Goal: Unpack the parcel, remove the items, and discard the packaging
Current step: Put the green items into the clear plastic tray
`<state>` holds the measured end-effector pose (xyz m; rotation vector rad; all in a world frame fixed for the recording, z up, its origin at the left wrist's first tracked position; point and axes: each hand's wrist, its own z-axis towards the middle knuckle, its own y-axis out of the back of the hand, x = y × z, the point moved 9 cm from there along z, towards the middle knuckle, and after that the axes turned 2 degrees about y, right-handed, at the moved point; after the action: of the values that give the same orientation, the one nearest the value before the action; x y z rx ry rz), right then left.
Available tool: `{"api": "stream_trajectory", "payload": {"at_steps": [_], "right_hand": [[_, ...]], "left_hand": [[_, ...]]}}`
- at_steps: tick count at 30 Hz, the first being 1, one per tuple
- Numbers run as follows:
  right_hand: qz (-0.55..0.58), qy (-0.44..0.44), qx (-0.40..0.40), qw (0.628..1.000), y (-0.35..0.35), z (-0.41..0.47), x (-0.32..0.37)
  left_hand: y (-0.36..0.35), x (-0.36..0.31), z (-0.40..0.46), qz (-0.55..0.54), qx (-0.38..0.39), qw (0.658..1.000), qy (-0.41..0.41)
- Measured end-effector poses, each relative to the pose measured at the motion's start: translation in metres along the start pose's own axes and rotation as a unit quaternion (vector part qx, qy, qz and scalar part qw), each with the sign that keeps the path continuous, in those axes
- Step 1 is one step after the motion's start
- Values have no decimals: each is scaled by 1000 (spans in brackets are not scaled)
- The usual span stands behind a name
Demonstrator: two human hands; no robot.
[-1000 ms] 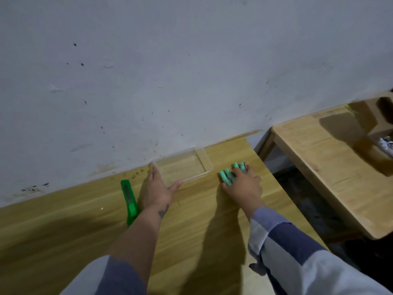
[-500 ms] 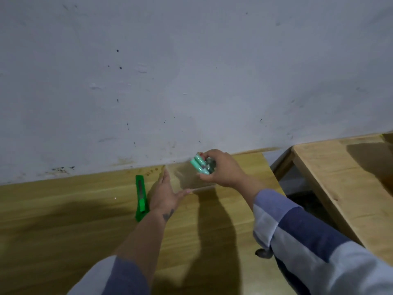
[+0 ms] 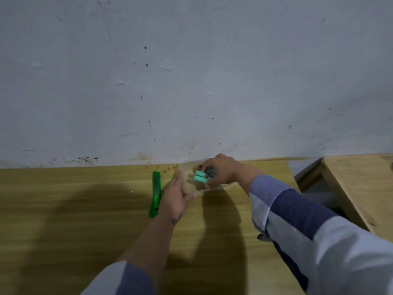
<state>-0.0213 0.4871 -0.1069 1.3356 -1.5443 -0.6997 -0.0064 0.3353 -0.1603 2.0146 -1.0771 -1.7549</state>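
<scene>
— Nearest the camera, what do you make out?

— Two forearms in blue-and-white sleeves reaching out over the wooden table (image 3: 74, 220). Beyond them, the left hand (image 3: 172, 198) lies with fingers straight along the left side of the clear plastic tray (image 3: 191, 188), steadying it. Just left of that hand lies a green utility knife (image 3: 155, 193).

— And the right hand?

— The right hand (image 3: 221, 172) is curled round a bunch of teal batteries (image 3: 200, 176), held over the tray, by the far edge of the table against the wall (image 3: 191, 71).

— How should the step go?

— I'd judge they are being put into the tray. Lower them close to its floor before letting go, so they don't roll or bounce out, and leave the left hand bracing the tray, which looks light.

— What can't you tell?

— How many batteries there are; the fingers cover most of them. The tray's far rim is barely visible, being transparent. No parcel packaging shows. A second table (image 3: 361, 184) on the right is cut off by the frame.
</scene>
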Motion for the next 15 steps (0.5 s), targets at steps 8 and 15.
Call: {"api": "stream_trajectory", "payload": {"at_steps": [8, 15], "right_hand": [[-102, 32, -7, 994, -7, 3, -2], [-21, 39, -26, 999, -15, 7, 0]], "left_hand": [[1, -2, 1, 11, -3, 1000, -8], [0, -4, 1, -9, 5, 1000, -16]]}}
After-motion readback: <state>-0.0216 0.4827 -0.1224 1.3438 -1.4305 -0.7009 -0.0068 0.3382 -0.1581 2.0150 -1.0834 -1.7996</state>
